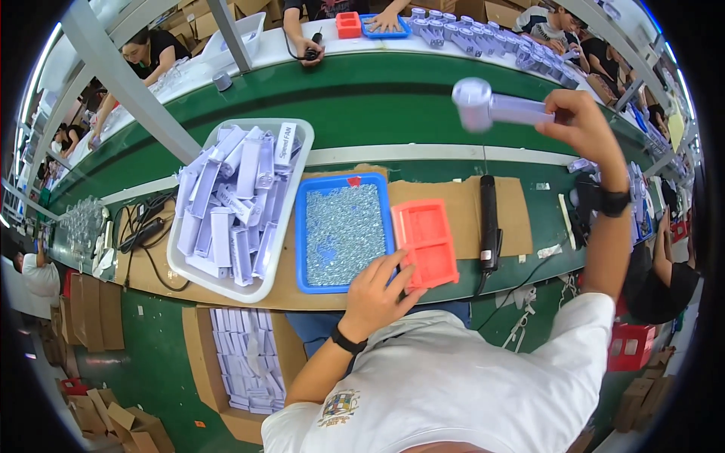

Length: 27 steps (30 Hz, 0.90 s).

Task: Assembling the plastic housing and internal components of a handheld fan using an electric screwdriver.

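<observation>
My right hand (581, 128) is raised at the upper right, over the green conveyor belt. Its fingers pinch the handle end of a pale purple handheld fan (510, 107), whose round head points left and is blurred. Lower down, my left hand (375, 297) lies with its fingers apart at the near right corner of a blue tray (300, 234) full of small metal screws. Its fingertips reach the left side of a red two-compartment tray (427, 241). Upright beside that, on cardboard, is a black electric screwdriver (489, 226).
A white tub (306, 136) of pale purple handle shells stands left of the blue tray. Below the bench edge sits a cardboard box (198, 332) of similar parts. A slanted metal post (136, 83) rises at left. Across the belt, co-workers sit near rows of fans (468, 38).
</observation>
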{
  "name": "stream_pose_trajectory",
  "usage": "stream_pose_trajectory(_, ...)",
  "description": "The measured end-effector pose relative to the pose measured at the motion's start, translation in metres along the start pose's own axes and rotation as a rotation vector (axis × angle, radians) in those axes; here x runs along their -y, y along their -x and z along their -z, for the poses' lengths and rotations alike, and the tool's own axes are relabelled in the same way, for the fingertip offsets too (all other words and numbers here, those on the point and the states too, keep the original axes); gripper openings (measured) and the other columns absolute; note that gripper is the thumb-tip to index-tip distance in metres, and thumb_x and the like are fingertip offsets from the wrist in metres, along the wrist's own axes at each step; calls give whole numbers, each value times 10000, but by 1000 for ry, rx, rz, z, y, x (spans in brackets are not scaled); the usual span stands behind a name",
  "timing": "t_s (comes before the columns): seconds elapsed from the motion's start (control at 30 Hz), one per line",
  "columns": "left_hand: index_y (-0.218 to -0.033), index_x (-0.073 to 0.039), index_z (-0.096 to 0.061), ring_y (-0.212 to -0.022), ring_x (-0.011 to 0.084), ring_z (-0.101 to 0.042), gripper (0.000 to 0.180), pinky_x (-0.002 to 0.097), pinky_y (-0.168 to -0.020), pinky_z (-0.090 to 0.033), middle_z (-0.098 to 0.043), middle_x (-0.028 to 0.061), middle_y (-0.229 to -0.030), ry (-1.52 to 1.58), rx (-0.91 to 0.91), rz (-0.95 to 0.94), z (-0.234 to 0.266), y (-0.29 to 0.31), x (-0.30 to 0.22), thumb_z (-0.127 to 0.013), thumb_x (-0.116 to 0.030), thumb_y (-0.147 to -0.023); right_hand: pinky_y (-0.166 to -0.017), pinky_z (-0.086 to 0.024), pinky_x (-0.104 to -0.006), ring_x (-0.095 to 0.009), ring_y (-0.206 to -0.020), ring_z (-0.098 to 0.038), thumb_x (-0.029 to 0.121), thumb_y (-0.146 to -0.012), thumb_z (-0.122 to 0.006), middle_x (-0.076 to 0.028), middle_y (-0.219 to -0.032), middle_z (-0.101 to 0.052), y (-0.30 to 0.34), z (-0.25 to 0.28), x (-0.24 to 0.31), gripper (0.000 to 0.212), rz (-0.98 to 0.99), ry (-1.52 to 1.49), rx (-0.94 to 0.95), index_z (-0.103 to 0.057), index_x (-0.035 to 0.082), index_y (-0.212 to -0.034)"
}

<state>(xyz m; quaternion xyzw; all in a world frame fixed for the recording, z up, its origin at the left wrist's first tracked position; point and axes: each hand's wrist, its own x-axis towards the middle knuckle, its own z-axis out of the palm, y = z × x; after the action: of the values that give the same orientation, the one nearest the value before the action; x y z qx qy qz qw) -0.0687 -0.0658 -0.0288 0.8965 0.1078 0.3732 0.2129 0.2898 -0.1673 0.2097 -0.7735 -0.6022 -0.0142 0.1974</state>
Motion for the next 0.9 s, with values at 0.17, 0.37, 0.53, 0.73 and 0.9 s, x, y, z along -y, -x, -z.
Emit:
stream_pose_trajectory(0.17,-1046,-64,-705,-953,302,-660,422,365,-766,-553,-662,133,-1213,-30,4,8,-1,2,-1,-847,-293,-721,-581,-459,-282,-116,-637,-582,135,-772,-831,-74,-667,-603,-10,-100,-130,288,-242,-12,-376,-596,-32,-770)
stream_pose_trajectory(0.37,-1008,-71,-720,-965,313,-669,398,383,-773,-547,-666,141,-1208,-16,17,31,9,0,-10,-864,-267,-693,-622,-538,-349,-225,-686,-705,159,-734,-834,-131,-683,-648,-18,-185,-207,276,-538,-180,-361,-666,-47,-811)
stream_pose_trajectory(0.53,-962,-70,-734,-916,299,-687,330,375,-761,-549,-703,127,-1106,-5,128,4,54,-39,-25,-863,-210,-691,-609,-550,-343,-211,-640,-698,142,-770,-816,-99,-678,-673,-17,-238,-237,249,-188,-521,-853,-682,-44,-869)
stream_pose_trajectory(0.73,-882,-19,-728,-716,238,-704,82,318,-651,-541,-722,116,-803,-101,39,167,92,-172,2,-740,-87,-838,-552,-507,-296,-112,-566,-629,155,-859,-751,-58,-597,-641,-1,-192,-207,204,-581,-665,-363,-677,-36,-849)
stream_pose_trajectory(0.9,-890,30,-733,-586,191,-676,234,317,-590,-532,-707,148,-708,-308,49,463,117,-305,120,-698,-200,-865,-492,-410,-288,-84,-511,-528,177,-864,-748,-40,-548,-579,3,-206,-216,247,-484,-409,-270,-657,-34,-774)
